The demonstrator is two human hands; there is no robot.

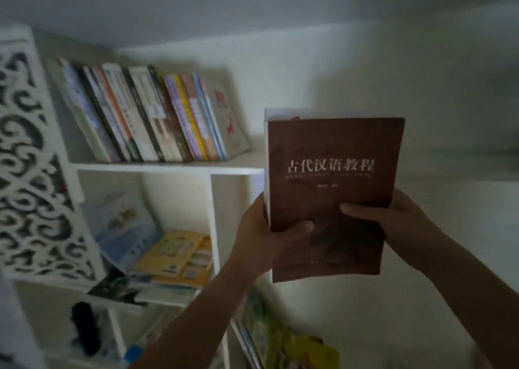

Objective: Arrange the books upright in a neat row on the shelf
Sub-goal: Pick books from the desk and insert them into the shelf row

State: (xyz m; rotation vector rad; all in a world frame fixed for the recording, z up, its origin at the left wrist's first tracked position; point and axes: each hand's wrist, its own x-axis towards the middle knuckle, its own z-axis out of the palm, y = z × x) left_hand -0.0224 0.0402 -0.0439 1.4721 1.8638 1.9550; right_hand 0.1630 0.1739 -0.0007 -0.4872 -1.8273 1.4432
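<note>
I hold a brown book (pixel 331 155) with white Chinese title upright in front of me, to the right of the shelf; a second white book shows behind its top edge. My left hand (pixel 264 236) grips its lower left edge, thumb on the cover. My right hand (pixel 393 217) grips the lower right side, thumb across the cover. On the top shelf board (pixel 168 168) a row of several books (pixel 146 116) leans to the left, spines outward.
A white carved side panel (pixel 31 166) stands at the left. The compartment below holds tilted and flat-lying books (pixel 174 259). More colourful books (pixel 269 329) sit lower right, and a dark object (pixel 84 329) lower left. White wall lies behind.
</note>
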